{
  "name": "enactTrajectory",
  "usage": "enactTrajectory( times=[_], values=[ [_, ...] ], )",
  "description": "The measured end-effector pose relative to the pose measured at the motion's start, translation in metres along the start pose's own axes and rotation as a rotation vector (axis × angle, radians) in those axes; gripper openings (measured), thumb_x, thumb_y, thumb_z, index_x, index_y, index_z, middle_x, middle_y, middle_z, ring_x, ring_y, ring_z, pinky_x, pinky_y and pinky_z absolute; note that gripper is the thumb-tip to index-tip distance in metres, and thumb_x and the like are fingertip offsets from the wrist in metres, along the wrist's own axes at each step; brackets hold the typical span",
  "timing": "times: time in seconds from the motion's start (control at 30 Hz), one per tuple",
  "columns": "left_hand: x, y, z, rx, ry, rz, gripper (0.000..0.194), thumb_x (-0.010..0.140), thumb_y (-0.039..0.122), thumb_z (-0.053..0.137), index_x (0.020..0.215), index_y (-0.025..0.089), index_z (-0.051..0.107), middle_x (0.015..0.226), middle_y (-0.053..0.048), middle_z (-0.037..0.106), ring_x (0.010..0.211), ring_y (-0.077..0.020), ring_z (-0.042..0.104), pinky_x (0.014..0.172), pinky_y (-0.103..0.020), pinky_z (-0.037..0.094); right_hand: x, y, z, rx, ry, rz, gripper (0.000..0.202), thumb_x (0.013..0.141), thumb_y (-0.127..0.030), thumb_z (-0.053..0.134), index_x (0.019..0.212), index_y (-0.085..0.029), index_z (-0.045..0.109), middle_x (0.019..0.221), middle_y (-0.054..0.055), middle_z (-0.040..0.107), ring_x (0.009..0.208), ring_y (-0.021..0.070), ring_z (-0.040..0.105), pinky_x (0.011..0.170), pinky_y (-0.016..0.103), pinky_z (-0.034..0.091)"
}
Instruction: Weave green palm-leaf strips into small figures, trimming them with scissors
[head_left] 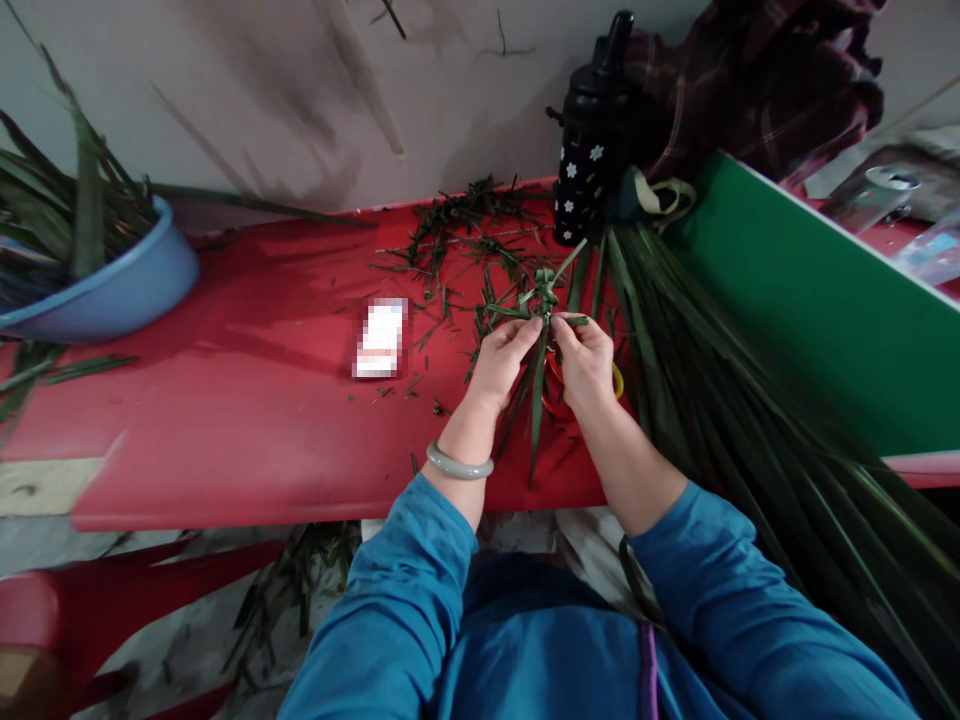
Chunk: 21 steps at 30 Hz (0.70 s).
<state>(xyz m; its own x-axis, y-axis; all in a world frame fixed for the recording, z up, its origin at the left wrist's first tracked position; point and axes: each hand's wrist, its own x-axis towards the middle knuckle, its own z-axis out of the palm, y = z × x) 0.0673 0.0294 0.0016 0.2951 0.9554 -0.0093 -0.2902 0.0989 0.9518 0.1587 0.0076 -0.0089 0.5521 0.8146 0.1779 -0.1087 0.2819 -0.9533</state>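
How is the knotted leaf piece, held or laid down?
Held: left hand and right hand pinch the knotted leaf piece just below its knot. Cannot tell whether it touches the red table.

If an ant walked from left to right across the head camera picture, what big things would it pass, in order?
Blue basin → blurred-out, phone-like rectangle → left hand → knotted green leaf piece → right hand → green board.

Dim light covers the red table (247,430), sheen paling its left part; soft shadows cross the wall (277,90) behind it; a white rectangle (381,338) on it is coarsely pixelated.
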Motion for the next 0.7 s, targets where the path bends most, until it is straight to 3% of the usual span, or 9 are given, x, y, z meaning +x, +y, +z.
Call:
enactTrajectory(
  times=[0.2, 0.4, 0.53, 0.63, 0.7],
  values=[
    [-0.001, 0.002, 0.001, 0.042, 0.029, 0.022, 0.017, 0.059, 0.029, 0.068, 0.061, 0.015, 0.06, 0.06, 0.003, 0.057, 0.06, -0.0073, 0.049, 0.063, -0.022, 0.038, -0.001, 0.001, 0.0, -0.022, -0.043, -0.022, 0.02, 0.069, -0.038, 0.058, 0.074, -0.019, 0.059, 0.07, -0.001, 0.061, 0.067, 0.0102, 0.055, 0.068, 0.026, 0.047],
    [-0.001, 0.009, 0.001, -0.139, 0.101, -0.036, 0.008, 0.062, 0.023, 0.062, 0.064, 0.015, 0.062, 0.061, 0.002, 0.06, 0.06, -0.008, 0.053, 0.066, -0.024, 0.043, -0.003, -0.001, -0.002, -0.005, -0.127, -0.072, 0.024, 0.074, -0.038, 0.054, 0.089, -0.021, 0.061, 0.088, 0.002, 0.064, 0.083, 0.014, 0.059, 0.077, 0.03, 0.047],
    [-0.005, 0.019, 0.001, -0.193, 0.001, -0.158, 0.011, 0.068, 0.023, 0.054, 0.067, 0.014, 0.059, 0.053, 0.002, 0.056, 0.051, -0.0082, 0.051, 0.06, -0.025, 0.044, 0.0, 0.001, -0.006, -0.097, -0.128, -0.195, 0.025, 0.077, -0.039, 0.05, 0.094, -0.022, 0.061, 0.097, 0.003, 0.063, 0.092, 0.016, 0.058, 0.083, 0.033, 0.045],
    [-0.007, 0.021, 0.0, -0.219, -0.095, -0.193, 0.011, 0.071, 0.022, 0.051, 0.067, 0.013, 0.056, 0.046, 0.003, 0.051, 0.043, -0.0072, 0.046, 0.05, -0.022, 0.04, 0.001, 0.001, -0.009, -0.232, -0.146, -0.279, 0.022, 0.078, -0.039, 0.05, 0.087, -0.022, 0.062, 0.091, 0.003, 0.064, 0.094, 0.017, 0.056, 0.085, 0.035, 0.044],
    [-0.006, 0.019, 0.0, -0.206, -0.072, -0.194, 0.009, 0.071, 0.021, 0.051, 0.068, 0.013, 0.056, 0.045, 0.004, 0.049, 0.042, -0.0063, 0.044, 0.049, -0.021, 0.038, 0.001, -0.001, -0.01, -0.327, -0.138, -0.313, 0.02, 0.077, -0.038, 0.051, 0.081, -0.022, 0.062, 0.084, 0.003, 0.064, 0.091, 0.0173, 0.056, 0.084, 0.035, 0.044]
  ],
)
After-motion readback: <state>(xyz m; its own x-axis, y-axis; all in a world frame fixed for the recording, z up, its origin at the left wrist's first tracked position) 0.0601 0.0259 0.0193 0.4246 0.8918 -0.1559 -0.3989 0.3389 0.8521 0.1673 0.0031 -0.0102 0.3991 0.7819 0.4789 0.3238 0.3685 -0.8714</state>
